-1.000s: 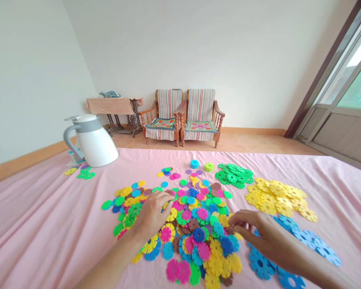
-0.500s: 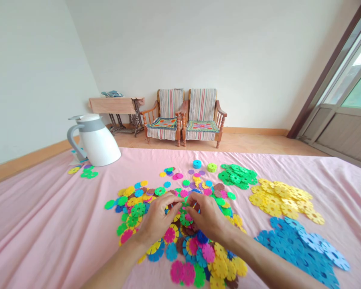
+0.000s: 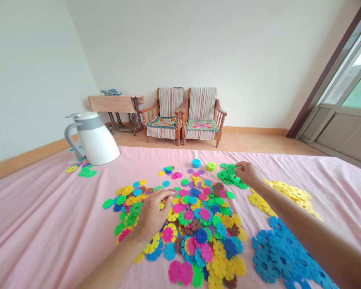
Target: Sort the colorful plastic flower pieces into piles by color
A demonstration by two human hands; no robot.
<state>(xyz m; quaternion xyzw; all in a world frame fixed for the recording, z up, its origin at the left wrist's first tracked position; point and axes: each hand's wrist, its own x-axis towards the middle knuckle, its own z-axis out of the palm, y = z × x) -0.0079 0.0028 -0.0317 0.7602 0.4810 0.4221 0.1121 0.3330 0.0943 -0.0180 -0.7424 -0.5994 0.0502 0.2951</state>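
Note:
My right hand (image 3: pixel 249 173) reaches over the heap of green snowflake discs (image 3: pixel 228 175), fingers bent down and pinched on a green disc at the heap's right side. Above the left part of the mixed pile of snowflake discs (image 3: pixel 195 224) hovers my left hand (image 3: pixel 155 210). Its thumb and forefinger are brought together, and whatever lies between them is too small to make out. The mixed pile holds pink, yellow, green, blue, purple and brown notched discs in different sizes, many overlapping. My right forearm partly hides the yellow discs (image 3: pixel 260 200) and the large blue discs (image 3: pixel 284 257).
A white and grey jug (image 3: pixel 98 140) stands at the left on the pink cloth (image 3: pixel 63 216), with a few discs (image 3: pixel 87 171) before it. A blue stack (image 3: pixel 196 163) and a lime stack (image 3: pixel 211 166) sit at the back. Two wooden armchairs (image 3: pixel 201 114) stand beyond.
My hands were together over the middle of the mixed pile. The right has moved away to the green heap at the back right; the left has shifted slightly left.

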